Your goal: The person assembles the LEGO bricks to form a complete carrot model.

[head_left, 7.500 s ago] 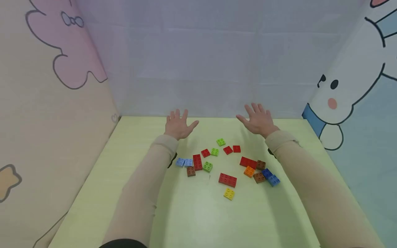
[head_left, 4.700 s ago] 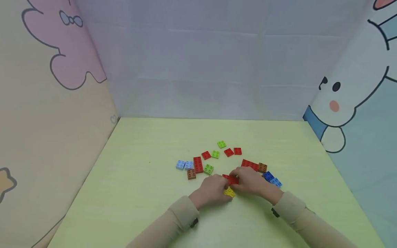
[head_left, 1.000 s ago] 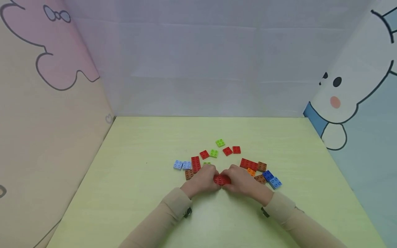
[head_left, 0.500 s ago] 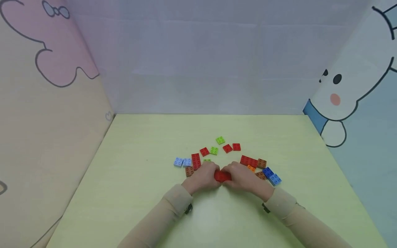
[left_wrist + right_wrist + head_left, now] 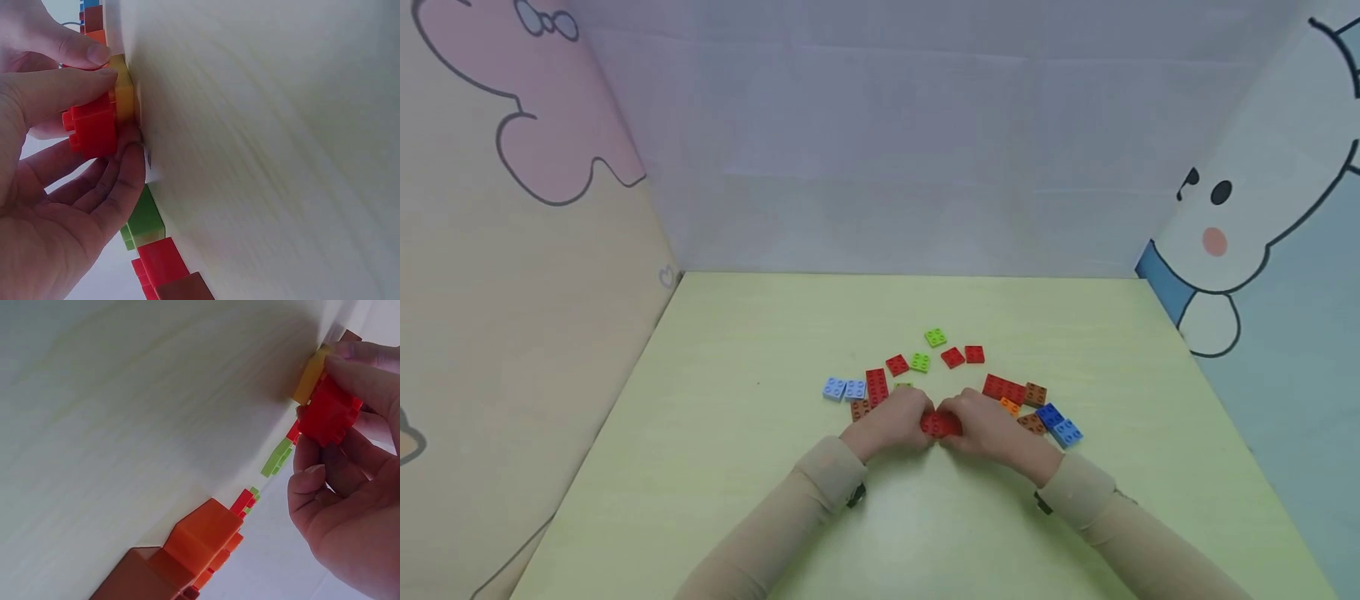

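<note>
Between my two hands is a long red brick point(image 5: 940, 424) with studs on top. A yellow brick point(image 5: 125, 94) lies directly under its middle, close to the table; the head view does not show it. My left hand point(image 5: 898, 423) pinches the red brick's left end between thumb and fingers. At the other end my right hand point(image 5: 987, 427) grips it likewise, with its thumb near the yellow brick point(image 5: 310, 378) in the right wrist view. Whether the two bricks are fully pressed together I cannot tell.
Left of the hands lie light blue bricks point(image 5: 844, 389), a red brick point(image 5: 877, 387) and a brown brick point(image 5: 860, 409). To the right are red point(image 5: 1004, 388), orange point(image 5: 1010, 407), brown point(image 5: 1035, 394) and blue bricks point(image 5: 1057, 423). Small green point(image 5: 935, 337) and red bricks point(image 5: 963, 356) lie behind.
Both hands came from flat and spread at the table's back to the long red brick. It was beside the yellow brick and is now on top of it. In the last second the hands barely moved.
</note>
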`<action>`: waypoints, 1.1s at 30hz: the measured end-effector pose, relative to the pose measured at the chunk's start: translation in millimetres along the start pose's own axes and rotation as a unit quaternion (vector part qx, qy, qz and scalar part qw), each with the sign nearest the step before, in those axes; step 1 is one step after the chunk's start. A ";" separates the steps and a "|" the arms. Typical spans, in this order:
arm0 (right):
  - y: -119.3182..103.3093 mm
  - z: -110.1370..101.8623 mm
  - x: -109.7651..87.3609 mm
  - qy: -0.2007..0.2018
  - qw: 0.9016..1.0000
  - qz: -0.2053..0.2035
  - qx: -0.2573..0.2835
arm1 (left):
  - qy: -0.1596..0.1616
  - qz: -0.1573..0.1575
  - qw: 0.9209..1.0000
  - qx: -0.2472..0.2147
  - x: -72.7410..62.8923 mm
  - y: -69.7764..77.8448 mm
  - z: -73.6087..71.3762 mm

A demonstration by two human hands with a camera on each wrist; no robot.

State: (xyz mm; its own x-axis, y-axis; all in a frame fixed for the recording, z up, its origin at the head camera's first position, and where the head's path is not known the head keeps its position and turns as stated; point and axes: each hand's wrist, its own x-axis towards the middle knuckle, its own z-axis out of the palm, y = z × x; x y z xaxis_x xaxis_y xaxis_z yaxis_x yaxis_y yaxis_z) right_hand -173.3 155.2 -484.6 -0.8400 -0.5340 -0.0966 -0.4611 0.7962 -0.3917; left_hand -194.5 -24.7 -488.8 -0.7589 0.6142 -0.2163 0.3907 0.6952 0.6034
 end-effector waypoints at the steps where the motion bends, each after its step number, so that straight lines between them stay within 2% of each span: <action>1: -0.3 0.4 -0.2 0.001 1.000 0.000 -0.002 | 0.001 0.002 1.000 0.005 0.2 -0.1 0.6; 10: -3.6 -0.4 -1.6 0.009 1.000 -0.002 -0.027 | 0.009 0.003 1.000 0.013 1.4 -1.7 4.0; 22: -3.8 -1.1 -1.5 -0.004 1.000 0.011 -0.023 | 0.009 0.003 1.000 0.011 2.4 -2.5 4.5; 33: -0.9 3.2 -1.0 0.019 0.999 -0.006 -0.026 | 0.011 0.008 1.000 0.027 4.2 -2.2 4.2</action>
State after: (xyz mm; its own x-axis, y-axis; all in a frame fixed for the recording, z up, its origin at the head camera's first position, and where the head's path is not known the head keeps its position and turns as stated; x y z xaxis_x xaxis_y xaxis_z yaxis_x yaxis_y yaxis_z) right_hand -171.1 154.1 -487.1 -0.8438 -0.5336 -0.0572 -0.4848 0.8037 -0.3450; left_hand -196.4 -22.1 -494.3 -0.7632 0.6174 -0.1907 0.4293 0.7051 0.5644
